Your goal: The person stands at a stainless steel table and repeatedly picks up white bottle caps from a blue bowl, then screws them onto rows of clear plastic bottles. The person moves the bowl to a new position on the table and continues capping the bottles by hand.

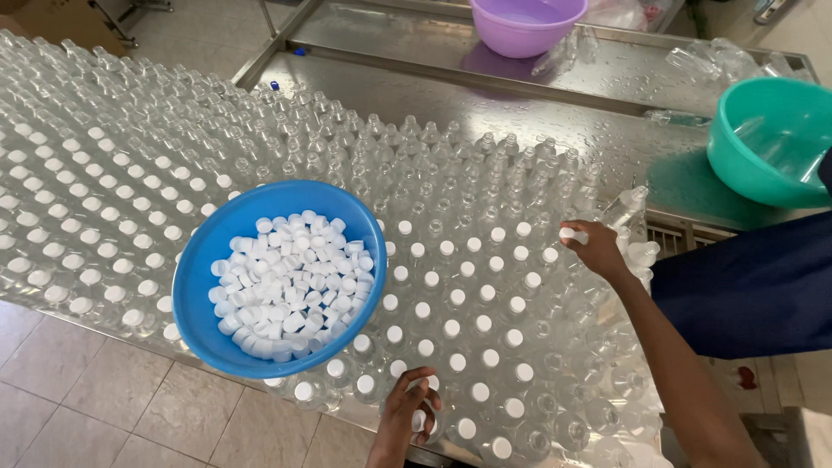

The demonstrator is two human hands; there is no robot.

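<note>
Head view looks down on a steel bench [485,104] crowded with rows of small clear bottles [451,199], many already topped with white caps. A blue bowl [195,286] full of loose white caps [290,286] sits on the bottles at the near left. The left hand [407,412] at the near edge pinches a white cap [419,420] in curled fingers, right over a bottle. The right hand [598,249] reaches further out, fingers closed around another white cap [572,234] at a bottle near the right edge. A green bowl [767,139] stands at the far right and a purple bowl [524,24] at the back.
</note>
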